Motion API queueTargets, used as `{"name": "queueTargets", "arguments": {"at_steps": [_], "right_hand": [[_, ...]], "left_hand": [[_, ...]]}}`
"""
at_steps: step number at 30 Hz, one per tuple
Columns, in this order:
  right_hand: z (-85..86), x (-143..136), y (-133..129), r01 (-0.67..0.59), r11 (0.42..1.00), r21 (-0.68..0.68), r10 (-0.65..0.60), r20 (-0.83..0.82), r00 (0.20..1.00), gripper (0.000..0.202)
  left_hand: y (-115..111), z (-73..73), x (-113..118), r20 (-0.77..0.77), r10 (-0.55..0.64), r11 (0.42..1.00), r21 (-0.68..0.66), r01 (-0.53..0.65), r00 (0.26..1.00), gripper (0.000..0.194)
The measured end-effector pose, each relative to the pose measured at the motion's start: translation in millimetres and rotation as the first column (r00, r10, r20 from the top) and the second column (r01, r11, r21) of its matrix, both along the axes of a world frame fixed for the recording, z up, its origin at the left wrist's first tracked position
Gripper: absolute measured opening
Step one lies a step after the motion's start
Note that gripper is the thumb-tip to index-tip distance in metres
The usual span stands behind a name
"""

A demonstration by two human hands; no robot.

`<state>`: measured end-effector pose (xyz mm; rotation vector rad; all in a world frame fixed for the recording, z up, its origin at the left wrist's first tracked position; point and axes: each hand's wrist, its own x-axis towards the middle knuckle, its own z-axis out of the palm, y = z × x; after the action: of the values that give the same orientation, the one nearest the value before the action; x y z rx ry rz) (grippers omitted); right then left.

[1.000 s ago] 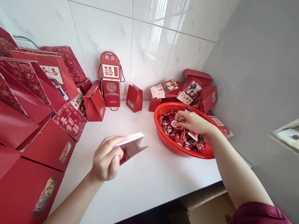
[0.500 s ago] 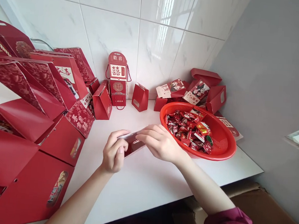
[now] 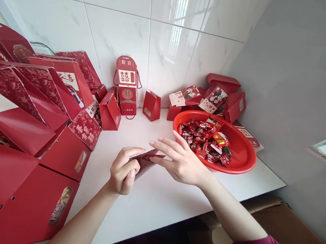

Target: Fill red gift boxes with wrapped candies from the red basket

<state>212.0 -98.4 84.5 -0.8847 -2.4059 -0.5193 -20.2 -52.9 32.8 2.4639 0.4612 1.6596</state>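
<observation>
My left hand [image 3: 124, 172] is closed around one end of a small red folded paper box [image 3: 146, 164], held tilted above the white tabletop. The box's inner red faces and pale edges show, while its left end is hidden in my fingers. At its other end is my right hand [image 3: 183, 162], fingers stretched and spread, with some fingertips at the flap there. Just beyond my right hand stands a red plastic basket [image 3: 243, 153] with many wrapped candies [image 3: 202, 137] in it.
Several large red gift boxes [image 3: 9, 200] crowd the left side. Against the tiled wall stand a stacked decorated box [image 3: 128, 76] and a small red box [image 3: 152, 106]. More printed boxes [image 3: 215, 97] lie behind the basket. A cardboard box [image 3: 289, 227] sits below the table edge.
My right hand's fingers have spread and lifted from the box's end, where a flap now stands more open. The left hand keeps its hold, with the box tilted slightly differently.
</observation>
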Motion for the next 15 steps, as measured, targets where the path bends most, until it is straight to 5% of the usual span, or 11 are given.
{"name": "queueTargets", "arguments": {"at_steps": [6, 11, 13, 15], "right_hand": [[11.3, 27, -17, 0.129, 0.989, 0.069, -0.125, -0.06, 0.99, 0.039], [21.4, 90, -18, 0.417, 0.908, -0.038, -0.417, -0.169, 0.893, 0.031], [18.8, 125, -13, 0.519, 0.811, -0.27, -0.555, -0.071, 0.829, 0.029], [10.5, 158, -5, 0.588, 0.58, -0.563, -0.597, 0.198, 0.778, 0.03]], "left_hand": [[1, 1.7, -2, -0.011, 0.009, 1.0, -0.002, -0.009, 1.0, 0.034], [-1, 0.9, -2, -0.017, 0.001, 1.0, -0.002, -0.001, 1.0, 0.033], [-1, 1.5, 0, -0.005, 0.009, 1.0, -0.019, -0.009, 1.0, 0.033], [1, 3.1, 0, 0.022, 0.046, 0.995, -0.086, -0.044, 0.999, 0.035]]}}
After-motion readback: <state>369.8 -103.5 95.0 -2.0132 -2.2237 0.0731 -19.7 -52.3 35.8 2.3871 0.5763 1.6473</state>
